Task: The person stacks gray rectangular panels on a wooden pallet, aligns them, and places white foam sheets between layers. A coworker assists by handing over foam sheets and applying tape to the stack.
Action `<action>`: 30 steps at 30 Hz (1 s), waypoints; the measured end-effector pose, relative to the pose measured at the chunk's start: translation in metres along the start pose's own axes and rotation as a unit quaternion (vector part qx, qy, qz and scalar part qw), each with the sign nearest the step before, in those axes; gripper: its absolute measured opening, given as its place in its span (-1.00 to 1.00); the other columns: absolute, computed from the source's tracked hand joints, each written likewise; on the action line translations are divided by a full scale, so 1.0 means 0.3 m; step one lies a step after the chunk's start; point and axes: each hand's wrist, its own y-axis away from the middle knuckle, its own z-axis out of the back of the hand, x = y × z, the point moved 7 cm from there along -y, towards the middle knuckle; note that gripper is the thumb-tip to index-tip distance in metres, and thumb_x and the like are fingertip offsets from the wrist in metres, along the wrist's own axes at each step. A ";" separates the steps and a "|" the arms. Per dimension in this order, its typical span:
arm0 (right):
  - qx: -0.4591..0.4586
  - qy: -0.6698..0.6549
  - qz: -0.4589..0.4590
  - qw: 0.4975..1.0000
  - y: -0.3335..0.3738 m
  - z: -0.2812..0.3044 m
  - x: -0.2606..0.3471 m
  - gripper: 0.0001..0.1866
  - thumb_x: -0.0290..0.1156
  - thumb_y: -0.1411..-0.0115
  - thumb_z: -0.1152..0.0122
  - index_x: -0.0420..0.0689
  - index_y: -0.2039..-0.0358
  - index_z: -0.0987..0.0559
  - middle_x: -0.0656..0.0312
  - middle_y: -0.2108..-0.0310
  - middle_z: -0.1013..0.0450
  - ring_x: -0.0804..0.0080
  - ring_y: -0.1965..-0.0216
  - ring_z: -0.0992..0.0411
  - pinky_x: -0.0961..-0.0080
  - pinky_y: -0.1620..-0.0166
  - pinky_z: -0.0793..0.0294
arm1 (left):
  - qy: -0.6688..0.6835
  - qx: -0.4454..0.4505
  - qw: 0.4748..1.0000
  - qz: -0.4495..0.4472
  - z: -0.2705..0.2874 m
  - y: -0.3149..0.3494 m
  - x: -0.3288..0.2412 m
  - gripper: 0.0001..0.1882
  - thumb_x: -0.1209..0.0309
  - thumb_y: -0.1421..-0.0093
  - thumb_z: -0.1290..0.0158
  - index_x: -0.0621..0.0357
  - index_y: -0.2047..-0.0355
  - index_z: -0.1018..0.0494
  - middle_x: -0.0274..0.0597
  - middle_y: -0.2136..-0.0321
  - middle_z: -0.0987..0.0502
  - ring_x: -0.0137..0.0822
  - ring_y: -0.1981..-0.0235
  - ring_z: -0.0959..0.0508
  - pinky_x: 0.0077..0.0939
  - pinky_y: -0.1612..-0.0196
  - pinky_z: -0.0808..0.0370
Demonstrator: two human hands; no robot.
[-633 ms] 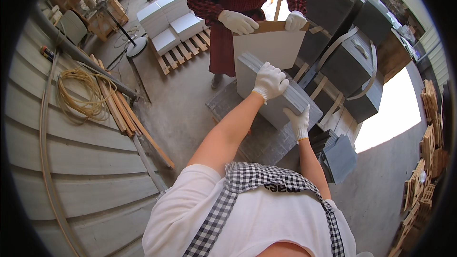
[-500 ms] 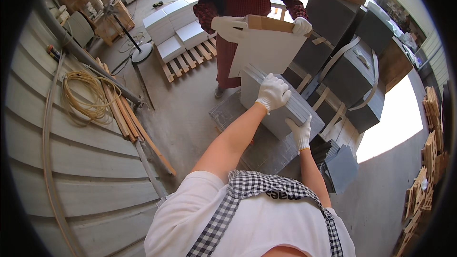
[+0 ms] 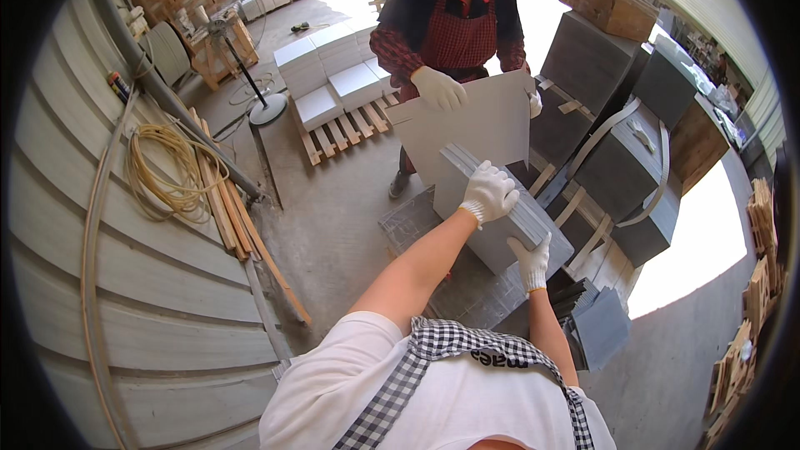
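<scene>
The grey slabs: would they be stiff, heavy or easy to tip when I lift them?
The slabs look stiff: their long edges show no sag. Together they are probably heavy, as several are packed face to face. They could tip without the left hand and right hand, since they appear to stand on edge.

Concrete floor [image 3: 333,208] carried 1 slatted wooden pallet [image 3: 344,132]. White slabs [image 3: 329,67] lay stacked on the pallet. Left of the pallet, 1 round stand base [image 3: 268,108] rested on the floor. Right of the pallet, and nearer the camera, 1 dark flat base [image 3: 483,302] lay beneath upright grey slabs [image 3: 497,246].
</scene>
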 end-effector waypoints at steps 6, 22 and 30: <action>-0.003 0.008 0.005 1.000 0.001 -0.002 -0.002 -0.17 -0.22 0.08 -0.55 -0.19 -0.14 -0.31 -0.01 0.05 -0.50 0.13 0.02 -0.50 0.29 -0.02 -0.47 | -0.001 -0.002 1.000 0.002 0.000 -0.001 -0.001 -0.73 0.22 -0.10 -0.04 0.08 0.62 -0.54 -0.17 0.56 -0.55 -0.16 0.40 -0.54 -0.24 0.08 -0.37; 0.020 0.026 -0.018 0.999 -0.004 -0.002 -0.007 0.19 -0.06 0.15 -0.58 -0.42 -0.32 -0.10 -0.20 -0.07 -0.44 0.04 -0.09 -0.44 0.29 -0.12 -0.42 | -0.003 0.027 1.000 0.007 0.004 -0.003 -0.002 -0.73 0.20 -0.12 -0.03 0.08 0.57 -0.56 -0.18 0.52 -0.56 -0.18 0.35 -0.53 -0.27 0.04 -0.36; 0.014 0.015 -0.006 1.000 -0.002 -0.003 0.006 0.08 -0.10 0.13 -0.57 -0.34 -0.27 -0.16 -0.16 -0.03 -0.45 0.03 -0.07 -0.45 0.26 -0.09 -0.43 | -0.013 0.046 0.999 0.008 -0.004 -0.002 0.004 -0.71 0.18 -0.14 -0.02 0.10 0.56 -0.56 -0.16 0.50 -0.57 -0.17 0.33 -0.54 -0.26 0.03 -0.35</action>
